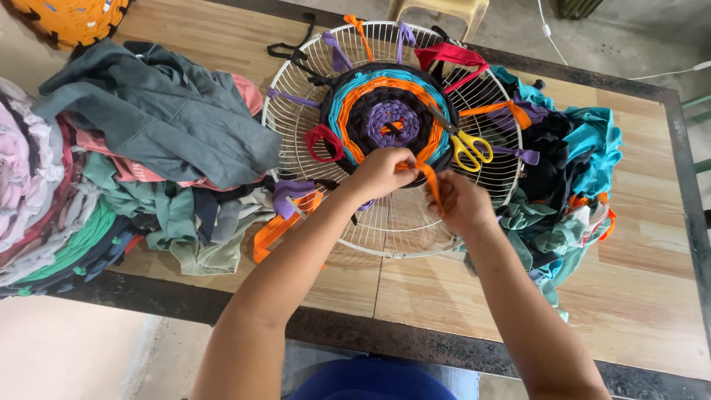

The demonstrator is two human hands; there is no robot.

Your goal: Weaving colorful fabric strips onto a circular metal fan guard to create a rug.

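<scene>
A white wire fan guard [400, 222] lies flat on the wooden table [637, 296]. A round woven mat [389, 118] of purple, black, orange and teal cloth strips fills its centre. My left hand [381, 172] pinches an orange cloth strip [429, 178] at the near edge of the weave. My right hand [461, 204] grips the same strip a little lower, where it hangs over the wires. Yellow-handled scissors [466, 144] rest on the guard just beyond my right hand.
A big heap of folded and loose clothes [133, 141] covers the table's left side. A pile of teal, black and orange scraps [570, 178] lies right of the guard. A yellow woven piece [70, 18] sits far left; a plastic stool [444, 9] stands beyond.
</scene>
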